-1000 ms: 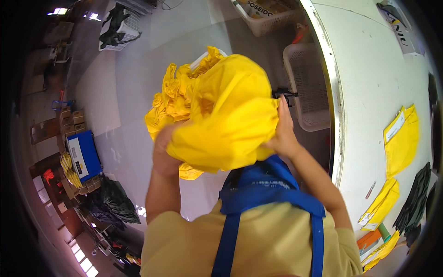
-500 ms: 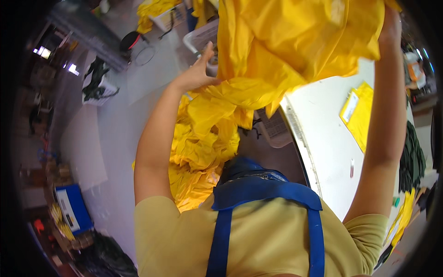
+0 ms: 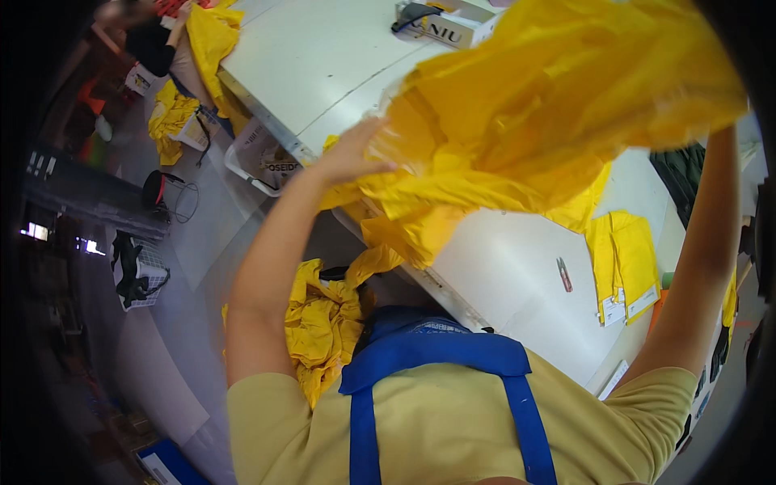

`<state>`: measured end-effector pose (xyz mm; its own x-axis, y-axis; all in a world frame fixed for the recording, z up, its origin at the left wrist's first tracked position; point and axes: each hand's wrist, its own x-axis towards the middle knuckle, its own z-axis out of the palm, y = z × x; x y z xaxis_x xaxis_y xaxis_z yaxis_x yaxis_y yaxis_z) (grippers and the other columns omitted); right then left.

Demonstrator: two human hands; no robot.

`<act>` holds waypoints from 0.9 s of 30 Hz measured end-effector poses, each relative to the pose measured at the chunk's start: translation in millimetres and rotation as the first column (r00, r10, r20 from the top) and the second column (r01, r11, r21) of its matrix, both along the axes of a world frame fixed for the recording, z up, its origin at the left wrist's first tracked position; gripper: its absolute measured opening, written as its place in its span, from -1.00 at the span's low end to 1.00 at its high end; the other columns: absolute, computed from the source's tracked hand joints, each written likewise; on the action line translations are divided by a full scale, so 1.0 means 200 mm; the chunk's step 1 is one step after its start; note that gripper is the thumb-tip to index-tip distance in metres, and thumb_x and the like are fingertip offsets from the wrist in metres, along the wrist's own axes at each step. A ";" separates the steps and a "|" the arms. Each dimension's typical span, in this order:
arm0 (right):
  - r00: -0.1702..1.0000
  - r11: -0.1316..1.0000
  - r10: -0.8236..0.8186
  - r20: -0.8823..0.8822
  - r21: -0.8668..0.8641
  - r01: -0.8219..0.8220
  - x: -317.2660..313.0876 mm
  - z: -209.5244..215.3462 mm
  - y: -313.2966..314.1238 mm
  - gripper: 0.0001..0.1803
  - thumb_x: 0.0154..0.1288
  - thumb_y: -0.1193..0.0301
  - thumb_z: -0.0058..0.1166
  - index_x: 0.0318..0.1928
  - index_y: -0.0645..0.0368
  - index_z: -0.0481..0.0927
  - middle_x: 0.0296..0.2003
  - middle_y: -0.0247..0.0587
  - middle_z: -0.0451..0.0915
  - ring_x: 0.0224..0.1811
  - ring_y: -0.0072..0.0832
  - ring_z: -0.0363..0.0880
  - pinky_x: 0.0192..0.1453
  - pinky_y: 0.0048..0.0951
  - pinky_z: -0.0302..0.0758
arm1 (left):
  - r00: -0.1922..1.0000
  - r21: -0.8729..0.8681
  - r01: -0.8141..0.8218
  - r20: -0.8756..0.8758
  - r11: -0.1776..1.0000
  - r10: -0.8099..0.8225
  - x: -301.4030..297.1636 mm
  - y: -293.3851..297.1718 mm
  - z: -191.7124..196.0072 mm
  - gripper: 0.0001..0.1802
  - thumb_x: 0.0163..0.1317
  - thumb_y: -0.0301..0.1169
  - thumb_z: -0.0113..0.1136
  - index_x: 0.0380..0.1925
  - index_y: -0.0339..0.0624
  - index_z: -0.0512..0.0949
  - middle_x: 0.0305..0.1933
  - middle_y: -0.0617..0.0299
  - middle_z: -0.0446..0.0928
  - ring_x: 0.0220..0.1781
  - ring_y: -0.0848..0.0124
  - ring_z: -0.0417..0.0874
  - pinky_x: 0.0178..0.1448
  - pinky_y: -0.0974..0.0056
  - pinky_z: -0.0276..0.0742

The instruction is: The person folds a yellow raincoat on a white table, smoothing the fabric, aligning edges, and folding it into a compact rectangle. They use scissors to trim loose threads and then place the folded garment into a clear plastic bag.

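A large sheet of crumpled yellow fabric [image 3: 517,113], smeared by motion, is stretched between my raised hands above the white table. My left hand [image 3: 353,155] grips its left side, the cloth lying between thumb and fingers. On the far right, my right forearm [image 3: 711,218] reaches up to the fabric's other end, which is lifted there; the cloth and the picture's dark rim hide those fingers. Lower folds of the sheet hang over the table's near edge. Beside my left arm, below table height, lies a heap of yellow fabric [image 3: 323,323].
On the white table [image 3: 501,259] lie small red-handled snips [image 3: 564,275] and folded yellow pieces with white labels [image 3: 622,259]. A cardboard box [image 3: 444,28] stands at the back, dark green cloth [image 3: 681,179] at right. Another person's arm [image 3: 153,52] holds yellow cloth at far left. Baskets stand on the floor.
My view has turned toward the table, showing more of its top. The fabric has swung right and over the table, with my right arm further out to the right.
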<state>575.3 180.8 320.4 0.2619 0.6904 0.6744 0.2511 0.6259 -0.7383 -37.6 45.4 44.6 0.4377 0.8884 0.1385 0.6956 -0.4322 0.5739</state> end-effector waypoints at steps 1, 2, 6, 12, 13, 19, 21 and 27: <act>0.999 0.995 -0.024 0.021 -0.097 0.026 0.19 -0.16 0.07 -0.55 0.38 0.26 -0.04 0.20 0.20 0.38 0.02 -0.12 0.53 0.06 -0.34 0.50 0.09 -0.37 0.48 | 0.999 -0.028 -0.003 -0.046 1.000 0.001 0.11 0.00 -0.15 -0.07 0.07 0.11 0.26 0.37 0.01 0.14 0.43 -0.01 0.12 0.48 0.10 0.05 0.49 0.00 -0.06; 0.998 0.979 -0.044 0.055 -0.195 0.054 0.37 -0.32 0.11 -0.55 0.38 0.27 -0.03 0.21 0.20 0.37 0.03 -0.12 0.52 0.08 -0.34 0.49 0.10 -0.37 0.47 | 0.996 -0.050 -0.003 -0.088 0.999 -0.002 0.23 0.00 -0.26 -0.04 0.06 0.14 0.25 0.39 0.01 0.09 0.45 -0.03 0.06 0.50 0.04 -0.02 0.51 0.00 -0.12; 0.953 0.812 0.041 0.301 -0.566 0.143 1.05 -1.06 0.10 -0.52 0.37 0.31 -0.02 0.24 0.19 0.34 0.09 -0.12 0.50 0.16 -0.33 0.46 0.15 -0.38 0.43 | 0.925 0.091 -0.213 -0.302 0.973 0.231 0.65 -0.23 -0.51 -0.14 0.14 -0.02 0.24 0.37 0.02 0.10 0.42 -0.04 0.03 0.44 -0.02 0.00 0.44 -0.05 -0.03; 0.726 0.435 -0.233 0.647 -0.599 0.673 0.93 -1.91 -0.41 -0.20 0.20 0.08 0.15 0.30 0.32 0.22 0.20 0.18 0.38 0.27 -0.03 0.33 0.28 -0.21 0.30 | 0.676 -0.440 -0.616 0.130 0.653 0.725 0.69 -0.43 -0.76 -0.04 0.13 -0.32 0.30 0.42 -0.01 -0.08 0.05 -0.05 0.41 -0.01 0.17 0.48 0.06 0.13 0.43; 0.633 0.444 -0.260 0.730 -0.491 0.749 0.87 -1.97 -0.48 -0.22 0.21 0.09 0.16 0.28 0.31 0.24 0.19 0.18 0.38 0.26 -0.01 0.32 0.29 -0.20 0.28 | 0.619 -0.565 -0.602 0.115 0.564 0.777 0.67 -0.40 -0.72 -0.02 0.14 -0.33 0.29 0.43 -0.02 -0.13 -0.05 -0.01 0.48 -0.11 0.22 0.52 -0.02 0.17 0.47; 0.644 0.852 -0.205 0.737 -0.190 0.488 -0.26 -1.97 -0.93 0.06 -0.11 0.20 0.44 0.35 0.22 0.10 0.32 0.10 0.17 0.37 0.01 0.10 0.42 -0.09 0.04 | 0.753 -0.636 -0.474 0.066 0.609 0.655 0.56 -0.11 -0.76 0.03 0.13 -0.38 0.25 0.45 0.00 -0.23 -0.15 0.09 0.57 -0.20 0.29 0.58 -0.13 0.22 0.50; 0.709 0.763 -0.014 0.705 -0.451 0.463 -0.72 -1.95 -1.18 0.23 -0.22 0.14 0.50 0.41 0.15 -0.02 0.41 0.15 -0.10 0.44 0.14 -0.13 0.45 0.11 -0.12 | 0.903 -0.270 -0.430 -0.135 0.862 0.408 0.54 0.01 -0.71 0.06 0.07 -0.33 0.29 0.45 0.08 -0.20 0.11 -0.01 0.41 0.07 0.15 0.46 0.08 0.04 0.41; 0.819 0.644 0.040 0.573 -0.641 0.417 -1.20 -2.30 -1.32 -0.21 -0.24 0.47 0.40 0.13 0.03 0.39 0.26 0.10 0.19 0.27 0.06 0.21 0.21 -0.05 0.29 | 0.812 -0.224 -0.300 -0.569 0.927 0.125 0.42 0.18 -0.73 0.08 -0.02 -0.13 0.33 0.45 0.30 -0.13 0.50 -0.11 -0.18 0.49 -0.18 -0.14 0.37 -0.39 -0.14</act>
<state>335.0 -83.3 -140.2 0.2361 0.9703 0.0520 0.7583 -0.1505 -0.6343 46.2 82.1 -101.8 0.1588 0.9275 -0.3385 0.9817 -0.1116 0.1545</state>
